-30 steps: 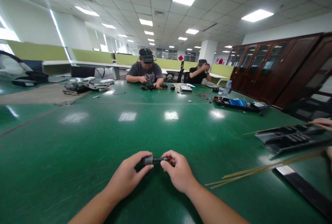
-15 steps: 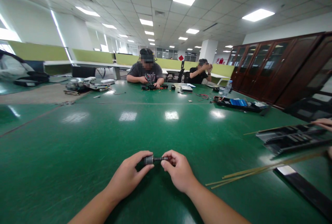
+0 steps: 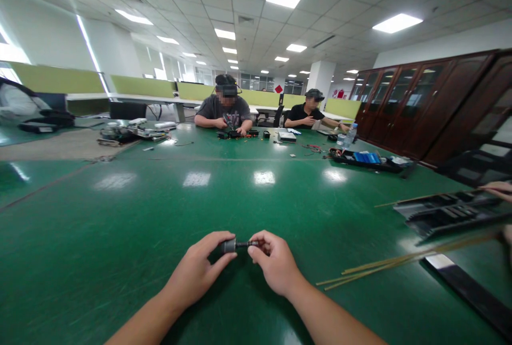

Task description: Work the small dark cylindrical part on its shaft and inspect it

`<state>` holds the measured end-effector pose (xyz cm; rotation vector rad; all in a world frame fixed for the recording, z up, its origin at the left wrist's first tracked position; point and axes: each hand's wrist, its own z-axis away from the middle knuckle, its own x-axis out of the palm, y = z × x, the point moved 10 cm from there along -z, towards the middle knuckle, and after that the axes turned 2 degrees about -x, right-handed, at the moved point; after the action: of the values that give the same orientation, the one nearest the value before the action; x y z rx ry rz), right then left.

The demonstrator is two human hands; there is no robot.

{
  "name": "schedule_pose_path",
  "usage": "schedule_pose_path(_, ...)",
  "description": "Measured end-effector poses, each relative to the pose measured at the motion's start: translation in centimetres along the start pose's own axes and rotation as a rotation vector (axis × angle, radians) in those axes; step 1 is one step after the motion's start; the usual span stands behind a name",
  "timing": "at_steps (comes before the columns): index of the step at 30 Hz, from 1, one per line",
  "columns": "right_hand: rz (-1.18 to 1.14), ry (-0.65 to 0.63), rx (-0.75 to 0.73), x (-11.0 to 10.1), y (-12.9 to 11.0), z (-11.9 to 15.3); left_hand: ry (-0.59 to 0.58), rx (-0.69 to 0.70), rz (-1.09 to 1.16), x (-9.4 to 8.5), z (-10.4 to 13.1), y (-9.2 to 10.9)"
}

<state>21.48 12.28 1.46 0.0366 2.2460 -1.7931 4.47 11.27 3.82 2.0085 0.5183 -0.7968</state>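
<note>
Close work over the worktop (image 3: 180, 195)

Thin sticks (image 3: 404, 260) slant in at lower right. At lower centre, the left hand (image 3: 196, 267) grips the wide end of a dark part (image 3: 231, 246); the right hand (image 3: 278, 265) pinches its shaft (image 3: 242, 245). Keeping both ends in line should steady it. Room to move lies ahead and left; sticks bound the right, and no near edge shows.

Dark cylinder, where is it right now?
In the head view, the dark cylinder is low at centre, its body in the left hand, its shaft pinched by the right hand, over the green table.
</note>
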Motion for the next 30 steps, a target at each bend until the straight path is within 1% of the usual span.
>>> schedule_pose_path(8, -0.032, 0.000, 0.025, 0.00, 0.40, -0.12, 0.023, 0.002, 0.001, -0.35, 0.09, -0.04)
schedule_pose_path(24, -0.064, 0.004, 0.032, -0.03, 0.31, -0.15, 0.038, -0.004, 0.003, -0.49, 0.05, -0.17)
schedule_pose_path(30, -0.067, 0.006, 0.030, -0.13, 0.17, -0.19, 0.064, 0.020, -0.012, -0.71, -0.12, 0.20)
